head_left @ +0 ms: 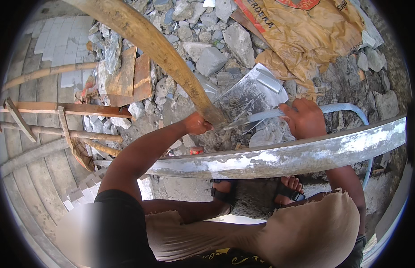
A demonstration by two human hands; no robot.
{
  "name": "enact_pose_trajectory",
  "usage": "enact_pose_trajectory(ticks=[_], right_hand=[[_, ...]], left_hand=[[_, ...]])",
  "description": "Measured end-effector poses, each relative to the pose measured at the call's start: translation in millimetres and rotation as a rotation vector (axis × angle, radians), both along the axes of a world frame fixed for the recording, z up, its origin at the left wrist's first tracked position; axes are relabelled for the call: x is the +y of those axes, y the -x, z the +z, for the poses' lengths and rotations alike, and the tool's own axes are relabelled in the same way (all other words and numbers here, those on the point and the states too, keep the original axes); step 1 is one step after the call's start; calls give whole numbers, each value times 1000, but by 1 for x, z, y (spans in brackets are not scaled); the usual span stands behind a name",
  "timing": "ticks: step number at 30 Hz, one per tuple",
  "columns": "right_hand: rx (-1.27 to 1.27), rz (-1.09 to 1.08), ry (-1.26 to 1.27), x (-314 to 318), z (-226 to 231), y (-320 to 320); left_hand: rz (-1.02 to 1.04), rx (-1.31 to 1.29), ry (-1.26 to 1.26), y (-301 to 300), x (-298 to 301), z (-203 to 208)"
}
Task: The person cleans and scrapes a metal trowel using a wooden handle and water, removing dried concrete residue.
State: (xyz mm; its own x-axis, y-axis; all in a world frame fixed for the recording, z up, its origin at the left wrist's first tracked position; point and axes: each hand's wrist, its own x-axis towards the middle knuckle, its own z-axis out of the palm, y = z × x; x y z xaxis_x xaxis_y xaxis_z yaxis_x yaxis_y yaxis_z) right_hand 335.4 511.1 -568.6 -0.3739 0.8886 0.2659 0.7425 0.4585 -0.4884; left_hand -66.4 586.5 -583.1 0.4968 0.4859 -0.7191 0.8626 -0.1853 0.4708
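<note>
My right hand (302,118) is wrapped round a light blue hose (265,115). The hose's end points left, toward my other hand, and what looks like a thin stream of water leaves it. My left hand (198,123) is closed beside the foot of a thick wooden pole (183,73); whatever lies in its fingers is too small to make out. Between and beyond the hands, a wet, whitish curved sheet (250,91) leans on the rubble. A long grey-white beam (261,163) crosses in front of me, hiding part of my right forearm.
Broken stones (212,60) fill the far middle. A crumpled brown sack (315,40) lies far right. At left are wooden bars (64,108), a brown board (140,80) and grey paving (60,42). A small red thing (196,150) rests behind the beam. My sandalled feet (288,190) are nearer.
</note>
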Motion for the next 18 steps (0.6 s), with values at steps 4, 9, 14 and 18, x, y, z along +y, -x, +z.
enact_pose_trajectory(ticks=[4,9,14,18], right_hand=[[35,-51,-26,7,7,6],[-22,-21,68,2,-1,-1],[-124,129,326,-3,-4,-10],[-200,169,333,-9,-10,-21]], left_hand=[[118,-66,189,20,-1,-7],[266,-111,120,-33,-11,23],[382,-171,128,-19,-8,22],[431,-134,-7,-33,-8,46]])
